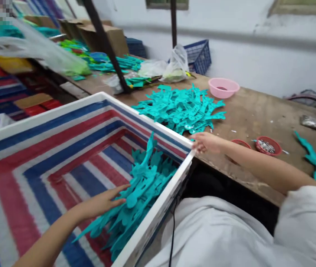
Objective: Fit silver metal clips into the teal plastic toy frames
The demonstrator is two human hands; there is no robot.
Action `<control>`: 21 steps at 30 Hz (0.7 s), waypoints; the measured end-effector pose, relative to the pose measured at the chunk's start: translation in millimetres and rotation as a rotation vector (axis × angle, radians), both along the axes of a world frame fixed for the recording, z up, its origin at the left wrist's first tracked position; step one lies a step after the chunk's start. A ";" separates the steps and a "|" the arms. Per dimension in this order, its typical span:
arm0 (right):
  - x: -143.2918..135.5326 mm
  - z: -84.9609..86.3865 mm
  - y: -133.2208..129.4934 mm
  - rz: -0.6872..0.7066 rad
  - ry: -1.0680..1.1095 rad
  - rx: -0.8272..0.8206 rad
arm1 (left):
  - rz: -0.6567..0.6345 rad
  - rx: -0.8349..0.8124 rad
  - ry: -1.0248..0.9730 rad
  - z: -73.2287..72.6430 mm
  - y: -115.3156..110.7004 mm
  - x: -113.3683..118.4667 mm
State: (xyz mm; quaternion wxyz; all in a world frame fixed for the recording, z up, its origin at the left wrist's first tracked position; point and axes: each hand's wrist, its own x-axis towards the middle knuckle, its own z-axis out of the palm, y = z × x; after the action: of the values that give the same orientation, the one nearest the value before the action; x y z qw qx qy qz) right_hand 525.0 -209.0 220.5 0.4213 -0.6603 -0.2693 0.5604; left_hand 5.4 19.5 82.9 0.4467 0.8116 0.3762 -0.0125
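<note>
My left hand (103, 203) reaches into a large striped bin (102, 97) with a white rim, fingers stretched out against a stack of turquoise plastic pieces (143, 185). The stack leans along the bin's near right wall. Those flat pieces have pointed, jagged outlines and small holes. At the bin's right corner is my right hand (206, 142), its fingers curled together just beside the rim. A speck of turquoise shows at the fingertips, but what they hold cannot be made out. Beyond the rim, a heap of turquoise pieces (182, 107) lies on the wooden table (255, 107).
A pink basin (224, 88) stands behind the heap. Right of my forearm are a red dish of small metal parts (269, 145) and a single turquoise piece (313, 159). A dark post (107, 44) rises left of the heap; a blue crate (199, 55) leans by the wall.
</note>
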 end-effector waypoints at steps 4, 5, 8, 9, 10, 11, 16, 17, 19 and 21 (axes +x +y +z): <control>35.9 -8.1 -160.3 0.427 -0.230 -0.136 | -0.027 0.007 0.016 15.9 -3.3 17.0; 45.8 -5.7 -194.2 0.518 -0.334 -0.130 | 0.008 0.035 -0.028 23.0 -6.3 25.7; 73.7 5.1 -267.9 0.491 -0.573 -0.213 | 0.125 0.210 -0.184 55.3 -23.7 70.3; 82.3 8.3 -282.2 0.463 -0.620 -0.260 | 0.117 0.272 -0.222 69.5 -32.0 93.4; 90.6 10.7 -291.8 0.445 -0.667 -0.305 | 0.066 0.330 -0.251 84.7 -41.2 121.2; 98.8 12.0 -297.2 0.436 -0.720 -0.342 | -0.030 0.363 -0.265 100.3 -51.3 153.7; 134.8 0.8 -291.1 0.336 -0.998 -0.322 | -0.733 0.374 -0.199 154.8 -106.8 369.6; 139.7 -3.8 -289.2 0.284 -1.026 -0.293 | -0.845 0.378 -0.160 155.6 -117.0 416.4; 147.5 -13.1 -289.9 0.175 -1.063 -0.253 | -1.023 0.429 0.002 145.9 -134.0 502.7; 155.1 -21.1 -297.5 0.096 -1.088 -0.253 | -1.071 0.559 0.151 125.1 -143.5 571.1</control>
State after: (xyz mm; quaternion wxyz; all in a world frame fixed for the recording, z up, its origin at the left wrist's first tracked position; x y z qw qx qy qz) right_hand 680.1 -506.5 199.4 0.1132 -0.8867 -0.4082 0.1855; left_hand 576.6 -124.0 208.1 0.1206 0.9715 -0.0645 -0.1938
